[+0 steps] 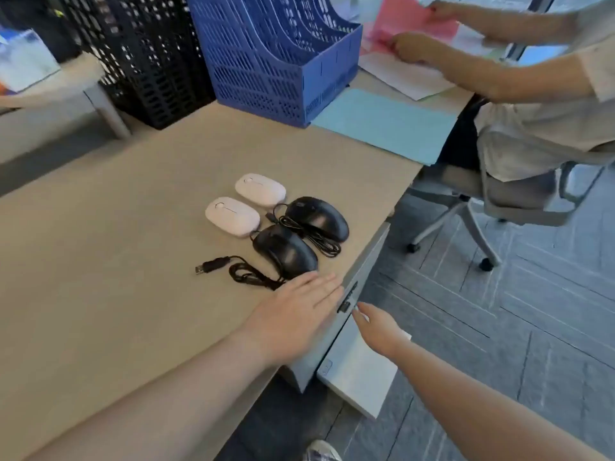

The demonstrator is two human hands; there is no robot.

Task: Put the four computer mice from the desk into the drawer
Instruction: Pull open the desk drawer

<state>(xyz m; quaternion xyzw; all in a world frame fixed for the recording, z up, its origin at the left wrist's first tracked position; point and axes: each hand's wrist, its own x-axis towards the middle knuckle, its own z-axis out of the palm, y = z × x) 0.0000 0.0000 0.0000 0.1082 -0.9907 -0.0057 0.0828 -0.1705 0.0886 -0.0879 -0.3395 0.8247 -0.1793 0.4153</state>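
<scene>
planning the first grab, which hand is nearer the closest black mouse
Left. The left hand lies flat on the desk, fingertips almost at the near black mouse. The right hand is off the desk edge by the drawer.

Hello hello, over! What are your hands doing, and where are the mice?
Left hand flat on desk, empty. Right hand open at drawer front. Four mice on desk: two white, two black. Loose cords.

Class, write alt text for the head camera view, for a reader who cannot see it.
Four computer mice, two white mice and two black corded mice, lie on a desk near its edge. The left hand rests flat on the desk beside them, while the right hand reaches to the drawer below.
</scene>
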